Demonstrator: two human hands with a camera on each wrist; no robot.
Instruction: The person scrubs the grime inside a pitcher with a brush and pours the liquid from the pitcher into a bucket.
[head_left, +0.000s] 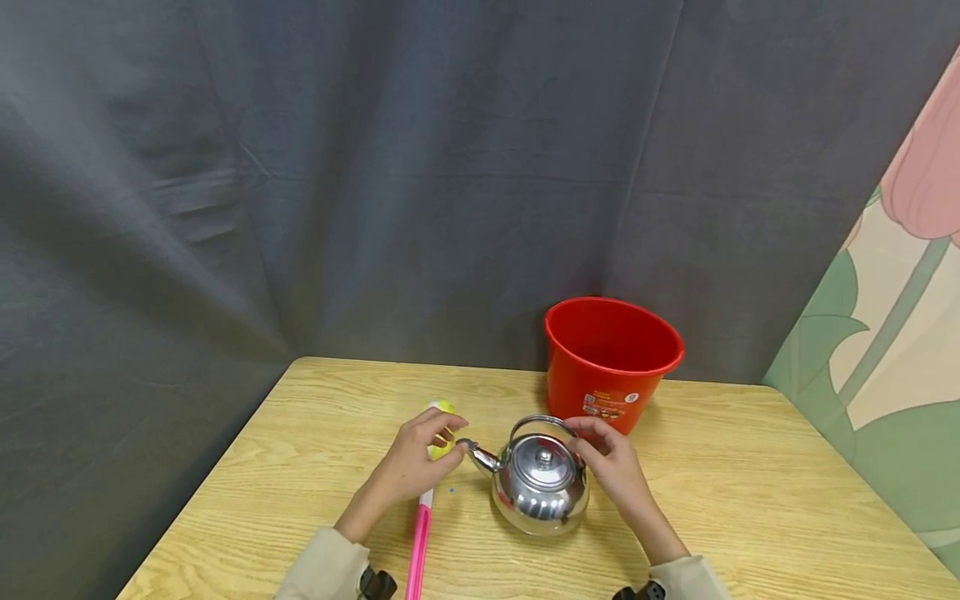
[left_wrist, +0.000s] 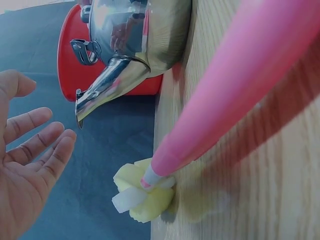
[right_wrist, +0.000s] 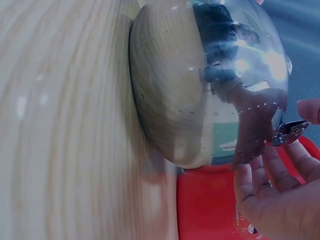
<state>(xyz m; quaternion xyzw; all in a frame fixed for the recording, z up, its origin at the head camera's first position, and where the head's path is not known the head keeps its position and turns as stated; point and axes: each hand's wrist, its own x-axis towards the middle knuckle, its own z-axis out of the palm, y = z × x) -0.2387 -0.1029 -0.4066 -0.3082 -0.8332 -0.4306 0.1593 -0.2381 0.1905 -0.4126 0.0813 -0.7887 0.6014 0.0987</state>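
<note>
A shiny steel kettle (head_left: 542, 492) stands on the table, lid on, its spout pointing left and its arched handle raised. My right hand (head_left: 611, 462) is at the handle's right end. In the right wrist view its fingertips (right_wrist: 243, 175) reach the kettle's side by the handle bracket (right_wrist: 290, 132), with the thumb apart above. My left hand (head_left: 416, 458) hovers beside the spout (left_wrist: 107, 82), fingers loosely spread and holding nothing. Below it lies a pink stick (head_left: 418, 550) with a yellow and white head (left_wrist: 145, 192), partly hidden by the hand in the head view.
Behind the kettle, to the right, stands a red bucket (head_left: 611, 367) with a printed label. The wooden table (head_left: 750, 483) ends at a dark grey curtain (head_left: 450, 208). A wall with a flower pattern (head_left: 900, 375) borders the right side.
</note>
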